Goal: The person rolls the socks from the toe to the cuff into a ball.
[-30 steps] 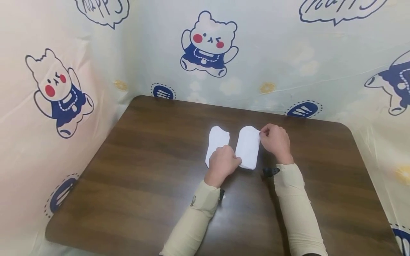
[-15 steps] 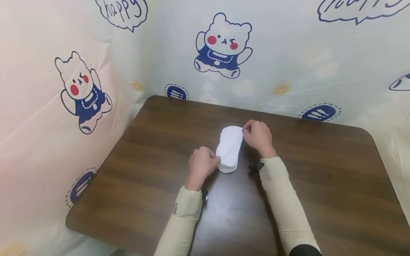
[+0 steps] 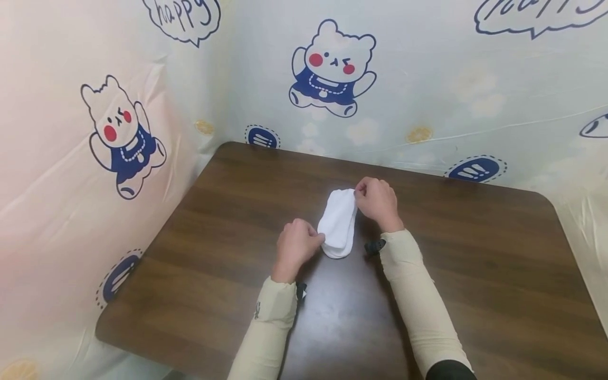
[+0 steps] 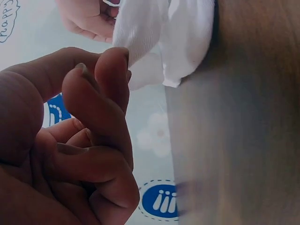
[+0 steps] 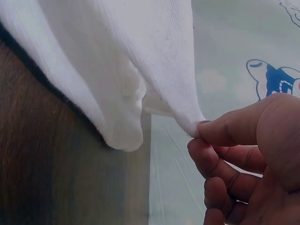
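Note:
Two white ribbed-knit socks lie one over the other, lengthwise, near the middle of the brown table. The upper sock (image 3: 337,219) is held at two places; the lower sock (image 3: 338,254) shows along its right side and near end. My left hand (image 3: 295,247) pinches the upper sock's near left edge between thumb and forefinger. At the far right corner, my right hand (image 3: 377,200) pinches the same sock, and the right wrist view shows that corner drawn up to a point between thumb and forefinger (image 5: 202,152). There the lower sock (image 5: 89,79) lies beneath, on the table.
The dark wood-grain table (image 3: 190,264) has rounded corners. Behind it and on the left hangs a pale curtain (image 3: 266,63) printed with cartoon bears. A dark wrist strap (image 3: 375,247) sits below the right hand.
The sock in my hands has moved left from beside the other sock to on top of it. Over the last half second it has shifted slightly further left.

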Available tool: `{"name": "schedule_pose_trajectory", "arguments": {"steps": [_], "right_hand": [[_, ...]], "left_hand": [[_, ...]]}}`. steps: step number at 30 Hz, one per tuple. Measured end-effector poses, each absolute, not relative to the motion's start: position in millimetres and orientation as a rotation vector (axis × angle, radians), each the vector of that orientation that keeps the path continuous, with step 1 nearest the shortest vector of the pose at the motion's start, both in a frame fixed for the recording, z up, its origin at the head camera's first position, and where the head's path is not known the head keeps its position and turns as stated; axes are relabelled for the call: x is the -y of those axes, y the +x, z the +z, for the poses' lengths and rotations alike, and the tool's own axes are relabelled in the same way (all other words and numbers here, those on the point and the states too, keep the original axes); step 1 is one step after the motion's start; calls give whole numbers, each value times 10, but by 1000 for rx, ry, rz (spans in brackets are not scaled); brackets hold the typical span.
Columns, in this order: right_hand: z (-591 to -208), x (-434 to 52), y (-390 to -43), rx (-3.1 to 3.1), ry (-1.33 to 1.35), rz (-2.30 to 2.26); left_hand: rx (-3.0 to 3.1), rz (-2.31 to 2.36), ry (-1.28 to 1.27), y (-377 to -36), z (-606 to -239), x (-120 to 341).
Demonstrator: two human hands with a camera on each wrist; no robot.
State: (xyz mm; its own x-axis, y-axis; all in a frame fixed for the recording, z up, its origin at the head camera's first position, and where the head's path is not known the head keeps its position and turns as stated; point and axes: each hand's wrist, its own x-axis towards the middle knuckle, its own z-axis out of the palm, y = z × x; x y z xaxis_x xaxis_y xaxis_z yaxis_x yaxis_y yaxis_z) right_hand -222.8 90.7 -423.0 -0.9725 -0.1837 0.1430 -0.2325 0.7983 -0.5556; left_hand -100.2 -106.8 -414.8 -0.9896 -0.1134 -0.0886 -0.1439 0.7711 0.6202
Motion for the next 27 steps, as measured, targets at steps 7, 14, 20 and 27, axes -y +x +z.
{"name": "schedule_pose_trajectory", "arguments": {"steps": [7, 14, 20, 27], "right_hand": [[-4290, -863, -2264, 2973, 294, 885], [-4404, -837, -2247, 3043, 227, 852], [-4439, -835, -2226, 3038, 234, 824], [-4331, -962, -2051, 2997, 411, 792]], "left_hand": [[-2709, 1150, -200, -1037, -4262, 1091], [-2604, 1146, -182, -1075, -4422, 1074], [-2636, 1069, -177, -1085, -4427, 1082], [-2777, 917, -116, -1093, -4329, 1124]]}}
